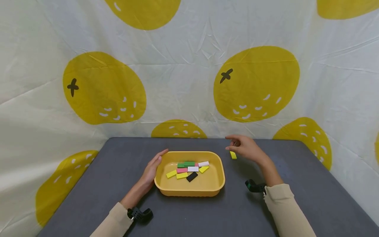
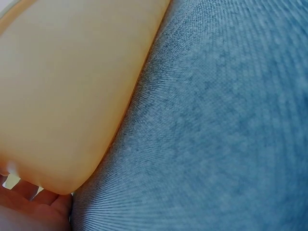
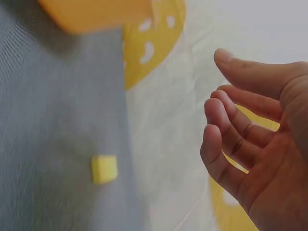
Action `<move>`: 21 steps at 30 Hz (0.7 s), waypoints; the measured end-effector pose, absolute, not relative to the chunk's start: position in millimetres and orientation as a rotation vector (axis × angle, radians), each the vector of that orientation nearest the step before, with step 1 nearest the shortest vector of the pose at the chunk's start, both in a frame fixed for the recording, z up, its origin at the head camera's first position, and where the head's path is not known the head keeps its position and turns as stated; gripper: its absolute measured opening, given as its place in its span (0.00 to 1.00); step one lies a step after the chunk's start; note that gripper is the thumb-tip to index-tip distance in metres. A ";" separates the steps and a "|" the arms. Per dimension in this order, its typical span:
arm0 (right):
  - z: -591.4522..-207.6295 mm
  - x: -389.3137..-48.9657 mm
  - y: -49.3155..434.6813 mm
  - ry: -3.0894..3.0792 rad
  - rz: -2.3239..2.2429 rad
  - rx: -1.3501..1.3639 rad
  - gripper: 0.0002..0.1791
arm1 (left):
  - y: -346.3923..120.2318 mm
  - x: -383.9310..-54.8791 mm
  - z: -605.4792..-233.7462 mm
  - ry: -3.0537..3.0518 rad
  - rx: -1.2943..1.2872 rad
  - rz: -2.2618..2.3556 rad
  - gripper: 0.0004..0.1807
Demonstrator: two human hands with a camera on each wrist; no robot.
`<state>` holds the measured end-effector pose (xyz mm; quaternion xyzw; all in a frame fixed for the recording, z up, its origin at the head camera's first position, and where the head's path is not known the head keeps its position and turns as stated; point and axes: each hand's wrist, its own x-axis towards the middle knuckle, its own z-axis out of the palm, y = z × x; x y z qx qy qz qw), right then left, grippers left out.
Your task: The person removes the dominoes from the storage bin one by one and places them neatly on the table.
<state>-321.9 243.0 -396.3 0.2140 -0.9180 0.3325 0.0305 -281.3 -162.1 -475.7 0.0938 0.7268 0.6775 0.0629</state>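
A yellow plastic tub [image 1: 189, 192] stands on the dark table, with several small coloured blocks lying in it. Among them are a black block [image 1: 192, 177], a white block [image 1: 193, 169], a green block [image 1: 189, 163] and a yellow block [image 1: 171, 174]. My left hand [image 1: 150, 171] rests against the tub's left side, fingers extended along the outer wall; the left wrist view shows some fingers [image 2: 36, 199] by the tub's end. Right of the tub, my right hand [image 1: 244, 148] hovers above a lone yellow block [image 1: 233, 155], fingers loosely bent and holding nothing.
The dark grey table [image 1: 189, 217] ends at a white cloth backdrop [image 1: 180, 92] printed with large yellow fruit shapes. Dark wrist-worn devices sit at the left cuff [image 1: 140, 214] and right cuff [image 1: 254, 186].
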 end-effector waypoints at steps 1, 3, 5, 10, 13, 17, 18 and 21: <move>-391.7 -318.7 237.9 -2.825 1.029 0.672 0.27 | -162.0 -281.6 -475.5 2.200 0.291 2.042 0.27; -384.9 -313.5 227.5 -2.809 1.032 0.698 0.27 | -161.6 -281.7 -474.5 2.207 0.290 2.037 0.27; -380.3 -310.1 216.4 -2.792 1.027 0.736 0.27 | -161.8 -282.5 -473.6 2.214 0.286 2.032 0.27; -366.3 -301.7 182.0 -2.765 1.010 0.895 0.26 | -162.7 -283.0 -472.0 2.220 0.272 2.029 0.27; -357.2 -299.8 157.6 -2.759 1.016 1.017 0.25 | -162.8 -282.9 -472.3 2.209 0.261 2.039 0.26; -353.5 -305.9 127.4 -2.757 1.034 1.182 0.25 | -162.3 -282.9 -473.4 2.202 0.279 2.046 0.27; -354.6 -308.9 120.6 -2.764 1.035 1.219 0.25 | -162.1 -282.6 -473.5 2.196 0.279 2.048 0.27; -358.5 -317.2 102.4 -2.805 1.017 1.305 0.25 | -161.9 -281.8 -473.9 2.194 0.282 2.044 0.27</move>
